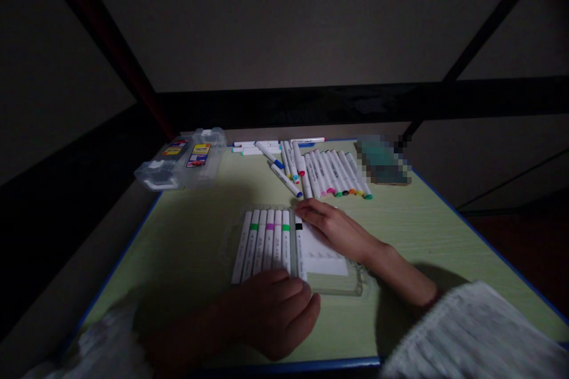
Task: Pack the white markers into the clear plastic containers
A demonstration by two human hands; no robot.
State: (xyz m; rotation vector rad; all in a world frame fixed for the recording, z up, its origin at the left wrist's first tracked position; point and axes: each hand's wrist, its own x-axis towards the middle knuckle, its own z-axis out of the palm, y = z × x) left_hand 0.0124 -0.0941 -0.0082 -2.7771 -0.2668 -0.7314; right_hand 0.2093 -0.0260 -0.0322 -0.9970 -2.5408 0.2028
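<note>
A clear plastic marker case (334, 291) lies open on the table, with a row of white markers (269, 237) in its left half. One marker with a black band (299, 249) lies just right of the divider, beside a white insert (326, 265). My right hand (335, 226) reaches over the right half, its fingers close together and the tips at the upper end of the black-banded marker. Below, my left hand (280, 311) is curled at the lower ends of the markers, close to the same marker's bottom. Its palm side is hidden.
Behind the case, several loose markers (333, 172) lie side by side, with more in a loose pile (284, 167). A clear plastic box with labels (184, 160) stands at the back left. A blurred flat object (383, 160) lies at the back right. The table (427, 231) has blue edges.
</note>
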